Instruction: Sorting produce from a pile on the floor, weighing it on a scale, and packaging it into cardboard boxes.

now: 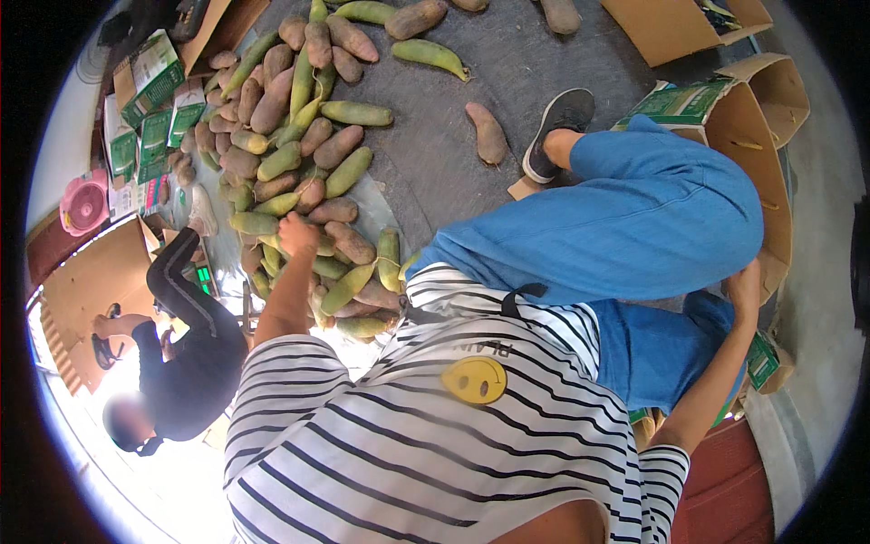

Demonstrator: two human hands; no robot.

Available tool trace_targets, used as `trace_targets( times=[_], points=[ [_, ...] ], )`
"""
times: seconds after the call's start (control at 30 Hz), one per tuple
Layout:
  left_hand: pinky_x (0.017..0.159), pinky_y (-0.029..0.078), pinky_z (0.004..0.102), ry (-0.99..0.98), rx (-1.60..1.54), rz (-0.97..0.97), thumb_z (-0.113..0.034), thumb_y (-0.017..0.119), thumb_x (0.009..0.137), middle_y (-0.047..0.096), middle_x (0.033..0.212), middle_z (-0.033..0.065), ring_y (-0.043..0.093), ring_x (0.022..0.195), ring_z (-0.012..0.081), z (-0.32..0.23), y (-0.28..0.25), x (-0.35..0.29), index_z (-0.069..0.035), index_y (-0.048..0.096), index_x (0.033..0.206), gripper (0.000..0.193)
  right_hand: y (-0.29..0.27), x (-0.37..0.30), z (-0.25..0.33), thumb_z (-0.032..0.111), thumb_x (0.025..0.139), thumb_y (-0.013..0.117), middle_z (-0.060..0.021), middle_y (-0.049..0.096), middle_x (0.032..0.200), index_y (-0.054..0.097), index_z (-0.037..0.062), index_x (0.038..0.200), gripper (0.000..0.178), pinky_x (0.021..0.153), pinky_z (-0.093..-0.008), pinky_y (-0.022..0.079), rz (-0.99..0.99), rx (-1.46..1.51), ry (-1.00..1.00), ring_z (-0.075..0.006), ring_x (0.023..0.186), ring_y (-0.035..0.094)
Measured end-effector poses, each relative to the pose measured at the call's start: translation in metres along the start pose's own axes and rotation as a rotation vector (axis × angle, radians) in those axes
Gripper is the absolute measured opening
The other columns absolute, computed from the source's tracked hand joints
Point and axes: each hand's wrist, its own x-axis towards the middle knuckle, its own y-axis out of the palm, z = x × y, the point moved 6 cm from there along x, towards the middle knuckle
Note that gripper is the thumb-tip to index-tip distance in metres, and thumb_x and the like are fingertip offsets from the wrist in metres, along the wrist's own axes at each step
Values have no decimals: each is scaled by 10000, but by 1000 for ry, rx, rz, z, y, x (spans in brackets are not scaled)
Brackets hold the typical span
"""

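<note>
My left hand (297,234) reaches into a heap of long vegetables on the floor, its fingers curled downward. What they close on, if anything, is hidden. Around it lie smooth green long vegetables (347,172) and reddish-brown ones shaped like sweet potatoes (333,211). My right hand (745,283) is low at the right, beside my blue trouser leg (598,218) and an open cardboard box (757,154). Its fingers are mostly out of sight there. One reddish-brown vegetable (488,134) lies apart on the dark floor covering near my shoe (569,118).
Green and white cartons (149,77) are stacked at the far left, near a pink basket (84,204). Another person in dark clothes (195,335) sits at the left beside a large cardboard box (91,272). One more open box (666,32) stands at the far right.
</note>
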Motion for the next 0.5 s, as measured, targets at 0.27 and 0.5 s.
trace_targets(
  times=[0.27, 0.5],
  points=[
    [904, 419, 458, 460, 460, 204, -154, 591, 814, 487, 1211, 73, 436, 1181, 288, 34, 61, 8, -133, 496, 1157, 357, 0, 7, -22, 67, 836, 557, -50, 649, 826, 604, -32, 933, 146, 727, -290, 463, 13, -20, 26, -154, 796, 583],
    [931, 360, 491, 651, 742, 247, -130, 527, 860, 511, 1219, 62, 433, 1188, 265, 3, 88, 12, -156, 500, 1214, 356, -6, -3, -48, 130, 867, 534, -150, 566, 1170, 515, -33, 1183, 355, 893, -331, 413, -70, -111, 62, -231, 1065, 527]
  ],
)
